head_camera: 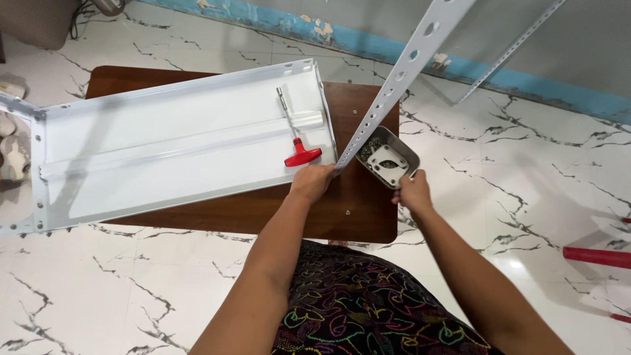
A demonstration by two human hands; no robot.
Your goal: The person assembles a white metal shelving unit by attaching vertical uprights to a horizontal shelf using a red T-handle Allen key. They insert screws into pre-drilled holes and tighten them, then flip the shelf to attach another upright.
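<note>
Head view, looking down. A dark brown wooden surface [355, 213] stands on a white marble-patterned floor [131, 289]. A white metal shelf panel [164, 141] lies upside down across the surface, its raised rim facing up and its left end overhanging the surface edge. Inside the panel, near its right end, rests a T-handle driver [296, 135] with a red grip and a metal shaft pointing away from the person. A white perforated angle post [394, 79] runs diagonally from the panel's near right corner up and out of the top of the frame; its lower end meets that corner. The left hand [312, 181] is closed around the lower end of the post where it meets the panel corner, fingers curled, knuckles up. The right hand [413, 192] pinches the near rim of a small rectangular metal tin [388, 158], thumb on the edge; the tin sits on the right part of the surface, just beside the post, and holds small metal fasteners. One loose small fastener [346, 213] lies on the bare wood near the front edge. A second white angle post [506, 52] leans at upper right. Red objects [595, 256] lie on the floor at the right edge. A blue-painted band [460, 66] runs along the wall base.
</note>
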